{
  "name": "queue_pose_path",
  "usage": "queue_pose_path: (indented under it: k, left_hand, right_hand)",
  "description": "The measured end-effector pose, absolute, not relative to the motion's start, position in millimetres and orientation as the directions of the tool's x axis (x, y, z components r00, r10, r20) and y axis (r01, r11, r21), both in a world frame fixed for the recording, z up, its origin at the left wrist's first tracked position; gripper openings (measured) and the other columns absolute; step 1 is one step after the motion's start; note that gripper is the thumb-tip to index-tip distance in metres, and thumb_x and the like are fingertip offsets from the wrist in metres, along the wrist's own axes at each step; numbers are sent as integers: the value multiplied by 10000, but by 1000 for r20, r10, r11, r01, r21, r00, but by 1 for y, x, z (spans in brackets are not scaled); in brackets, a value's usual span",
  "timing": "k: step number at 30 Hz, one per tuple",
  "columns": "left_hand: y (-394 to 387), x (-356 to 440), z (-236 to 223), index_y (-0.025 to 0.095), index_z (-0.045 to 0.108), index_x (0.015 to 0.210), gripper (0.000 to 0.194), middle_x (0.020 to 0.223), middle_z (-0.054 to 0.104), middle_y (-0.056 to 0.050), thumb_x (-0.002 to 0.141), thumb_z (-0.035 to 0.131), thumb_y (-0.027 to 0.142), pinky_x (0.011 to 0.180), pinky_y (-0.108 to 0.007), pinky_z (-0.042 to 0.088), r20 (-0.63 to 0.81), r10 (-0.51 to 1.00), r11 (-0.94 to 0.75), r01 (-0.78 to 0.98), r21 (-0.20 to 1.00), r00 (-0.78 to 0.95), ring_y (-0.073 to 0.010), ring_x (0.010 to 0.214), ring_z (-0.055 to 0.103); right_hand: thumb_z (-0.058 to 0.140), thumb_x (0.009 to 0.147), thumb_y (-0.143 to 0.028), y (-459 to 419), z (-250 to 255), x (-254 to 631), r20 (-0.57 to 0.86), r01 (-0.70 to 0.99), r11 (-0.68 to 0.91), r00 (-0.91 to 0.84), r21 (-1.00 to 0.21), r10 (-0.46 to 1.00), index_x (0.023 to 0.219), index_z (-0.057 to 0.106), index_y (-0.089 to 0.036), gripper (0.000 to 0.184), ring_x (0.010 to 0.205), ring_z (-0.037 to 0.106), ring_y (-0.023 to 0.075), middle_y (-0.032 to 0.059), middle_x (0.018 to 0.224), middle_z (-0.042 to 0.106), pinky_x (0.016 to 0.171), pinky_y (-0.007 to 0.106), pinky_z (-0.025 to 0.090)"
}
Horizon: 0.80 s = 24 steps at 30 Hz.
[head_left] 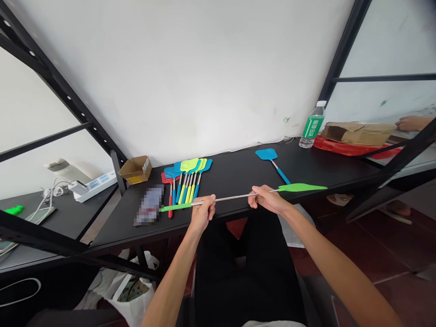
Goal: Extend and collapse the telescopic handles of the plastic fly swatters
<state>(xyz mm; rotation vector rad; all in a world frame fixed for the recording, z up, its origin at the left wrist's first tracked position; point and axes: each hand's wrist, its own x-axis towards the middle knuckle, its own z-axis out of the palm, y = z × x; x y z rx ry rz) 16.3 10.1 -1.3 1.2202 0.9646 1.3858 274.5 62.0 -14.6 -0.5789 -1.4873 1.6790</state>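
A green fly swatter (231,198) with a metal shaft stretches sideways above the desk's front edge. Its flat head points right and its green grip points left. My left hand (202,212) is closed round the shaft near the grip. Closer to the head, my right hand (267,198) pinches the same shaft. Beyond my left hand lies a bunch of fly swatters (185,181) in blue, yellow-green and red, heads toward the wall. A single blue fly swatter (272,161) rests on the desk past my right hand.
The black desk (231,170) meets a white wall. At its left stand an open cardboard box (135,170) and a blurred flat item (150,205). A water bottle (312,125) is at the back right. A power strip (95,186) lies farther left. Another person's hand (413,123) shows at far right.
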Motion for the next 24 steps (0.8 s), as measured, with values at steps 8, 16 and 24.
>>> queue_pose_path:
  k: [8,16,24]
  left_hand:
    - [10,15,-2,189,429,461,542,333,318,56,853,675,472,411,-252,185,157,987,-148,-194,970,28,-49,314,265]
    - [11,14,-2,183,498,522,466,357,392,42,875,646,448,415,-235,204,180,981,-169,-129,977,78,-69,350,327]
    - [8,12,1,176,611,757,267,480,539,37,846,708,408,410,-196,257,200,971,-181,-139,974,134,-69,405,384]
  right_hand:
    - [565,969,-500,65,-3,292,190,-163,113,-610,-980,769,774,799,-138,473,663,631,191,77,617,672,717,338,486]
    - [669,894,-514,70,-11,290,179,-260,40,-538,-965,824,688,782,-147,436,572,584,168,70,582,656,664,335,471]
    - [567,919,-621,69,-10,289,175,-321,4,-507,-947,844,644,777,-170,568,605,589,193,61,526,602,653,336,451]
